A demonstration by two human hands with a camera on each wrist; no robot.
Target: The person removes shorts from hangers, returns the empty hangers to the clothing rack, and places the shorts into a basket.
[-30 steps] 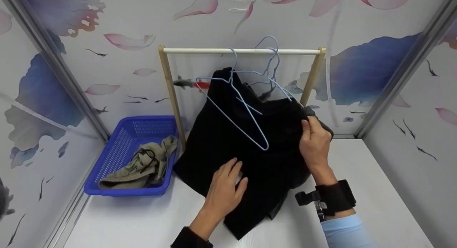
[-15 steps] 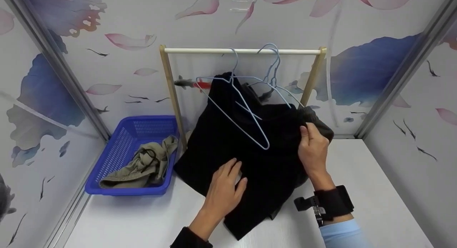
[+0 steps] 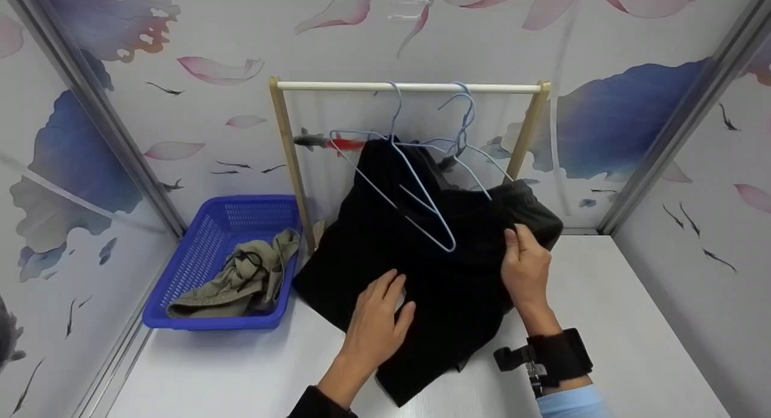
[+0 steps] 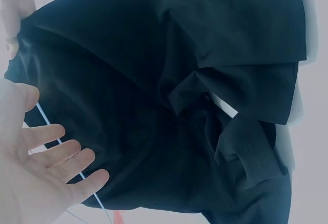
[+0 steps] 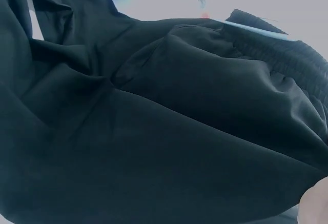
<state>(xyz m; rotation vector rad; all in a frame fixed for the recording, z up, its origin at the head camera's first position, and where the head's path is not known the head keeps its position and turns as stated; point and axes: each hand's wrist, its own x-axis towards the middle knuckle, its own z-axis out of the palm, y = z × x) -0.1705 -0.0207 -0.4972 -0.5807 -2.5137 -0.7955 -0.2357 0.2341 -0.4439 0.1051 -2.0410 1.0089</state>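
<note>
R hand [image 3: 526,273] pinches blk garment [image 3: 449,291], now lower.

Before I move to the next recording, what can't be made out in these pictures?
Head view: lower parts of overlapping hangers, hidden by the black garment.
Head view: most of a beige item, behind that garment.
Head view: full shape of the khaki cloth, hidden by its folds.
Left wrist view: base of the left hand, cut off by the left edge.
Right wrist view: most of the right hand, cut off at the lower right corner.

booth [image 3: 692,243] — petal-printed panels [image 3: 337,56], metal posts [image 3: 93,108]
</note>
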